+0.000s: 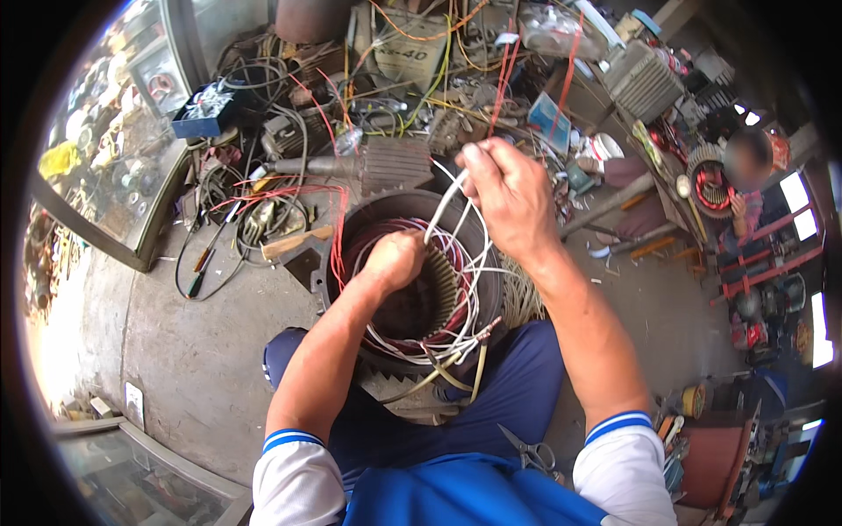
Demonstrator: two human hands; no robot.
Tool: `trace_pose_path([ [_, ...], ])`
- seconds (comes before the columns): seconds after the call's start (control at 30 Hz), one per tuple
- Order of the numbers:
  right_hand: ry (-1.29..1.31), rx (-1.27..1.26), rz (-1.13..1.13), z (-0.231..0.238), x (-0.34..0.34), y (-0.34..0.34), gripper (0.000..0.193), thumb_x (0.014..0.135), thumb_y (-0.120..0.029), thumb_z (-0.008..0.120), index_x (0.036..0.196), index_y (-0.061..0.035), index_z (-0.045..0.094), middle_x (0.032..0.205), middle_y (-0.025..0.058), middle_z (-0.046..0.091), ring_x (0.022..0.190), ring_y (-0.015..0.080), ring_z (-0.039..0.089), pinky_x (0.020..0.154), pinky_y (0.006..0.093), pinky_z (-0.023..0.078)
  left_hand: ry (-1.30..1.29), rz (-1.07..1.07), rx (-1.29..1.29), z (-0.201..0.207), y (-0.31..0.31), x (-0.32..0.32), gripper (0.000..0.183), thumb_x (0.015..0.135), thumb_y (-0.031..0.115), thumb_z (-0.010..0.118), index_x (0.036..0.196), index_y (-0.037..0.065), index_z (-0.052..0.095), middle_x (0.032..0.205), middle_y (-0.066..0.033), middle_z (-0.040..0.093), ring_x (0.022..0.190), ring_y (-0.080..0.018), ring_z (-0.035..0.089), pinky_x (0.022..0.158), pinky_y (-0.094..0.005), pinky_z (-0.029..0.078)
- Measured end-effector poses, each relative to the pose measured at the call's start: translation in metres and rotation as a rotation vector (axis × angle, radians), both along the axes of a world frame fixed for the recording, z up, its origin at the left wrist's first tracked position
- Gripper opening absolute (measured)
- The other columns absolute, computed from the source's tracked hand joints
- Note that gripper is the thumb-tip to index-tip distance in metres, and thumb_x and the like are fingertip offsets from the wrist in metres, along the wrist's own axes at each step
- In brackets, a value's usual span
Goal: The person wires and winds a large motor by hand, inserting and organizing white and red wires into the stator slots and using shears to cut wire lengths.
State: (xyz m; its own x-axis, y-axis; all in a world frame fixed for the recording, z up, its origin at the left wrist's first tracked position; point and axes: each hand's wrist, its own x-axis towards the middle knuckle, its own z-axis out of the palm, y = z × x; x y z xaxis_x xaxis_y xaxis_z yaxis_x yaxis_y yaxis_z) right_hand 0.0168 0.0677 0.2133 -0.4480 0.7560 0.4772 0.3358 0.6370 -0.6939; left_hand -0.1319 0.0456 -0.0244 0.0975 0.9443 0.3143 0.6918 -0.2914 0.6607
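Observation:
Between my knees stands a motor stator (449,298), its round housing open at the top and slotted inside. Red windings and loose white wires (476,285) ring its upper rim. My left hand (396,261) is closed over the near-left part of the opening, gripping the lower end of a white sleeve (446,207). Higher up and to the right, my right hand (509,188) pinches the upper end of that sleeve, which runs taut between both hands. Several cream sleeved leads (478,373) hang over the near rim. Scissors (529,451) lie by my right thigh.
A screwdriver (195,282) and a wooden piece (296,243) lie on the floor at left. Beyond are a blue box (203,111), tangled cables, and a grey finned motor housing (643,81). At right, another person's hand (738,210) is beside a second wound stator (712,190).

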Motion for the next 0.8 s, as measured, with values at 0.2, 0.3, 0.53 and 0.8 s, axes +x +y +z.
trace_pose_path([
  [0.2,-0.223,0.478,0.127,-0.012,-0.006,0.014,0.036,0.102,-0.026,0.064,0.074,-0.0047,0.057,0.057,0.0144,0.057,0.051,0.0316,0.061,0.050,0.0432,0.048,-0.439,-0.052,0.083,0.085,-0.021,0.002,0.022,0.095,0.017,0.070,0.108,-0.001,0.069,0.109,-0.0218,0.068,0.103,-0.0386,0.067,0.088,-0.0445,0.053],
  [0.3,-0.149,0.513,0.142,-0.005,-0.009,0.013,0.038,0.100,-0.026,0.066,0.069,-0.0068,0.055,0.056,0.0138,0.056,0.051,0.0332,0.061,0.050,0.0449,0.048,-0.307,0.079,0.162,0.127,-0.027,0.007,0.020,0.097,0.013,0.067,0.111,-0.001,0.069,0.105,-0.0224,0.072,0.098,-0.0381,0.071,0.085,-0.0433,0.055],
  [0.53,-0.385,0.762,0.104,-0.010,0.002,0.031,0.023,0.098,-0.020,0.058,0.081,-0.0056,0.063,0.067,0.0081,0.062,0.058,0.0191,0.064,0.051,0.0354,0.053,0.064,0.106,0.085,0.032,0.014,-0.012,0.028,0.097,0.023,0.065,0.106,-0.002,0.071,0.104,-0.0284,0.070,0.102,-0.0432,0.069,0.086,-0.0478,0.052],
  [0.8,0.106,0.422,0.057,-0.024,0.021,0.040,0.020,0.091,-0.024,0.068,0.078,-0.0106,0.073,0.066,0.0107,0.071,0.061,0.0274,0.073,0.056,0.0418,0.058,0.123,0.059,-0.212,-0.032,0.054,-0.008,0.039,0.099,0.026,0.064,0.129,0.002,0.065,0.132,-0.0276,0.063,0.126,-0.0366,0.059,0.100,-0.0457,0.049],
])
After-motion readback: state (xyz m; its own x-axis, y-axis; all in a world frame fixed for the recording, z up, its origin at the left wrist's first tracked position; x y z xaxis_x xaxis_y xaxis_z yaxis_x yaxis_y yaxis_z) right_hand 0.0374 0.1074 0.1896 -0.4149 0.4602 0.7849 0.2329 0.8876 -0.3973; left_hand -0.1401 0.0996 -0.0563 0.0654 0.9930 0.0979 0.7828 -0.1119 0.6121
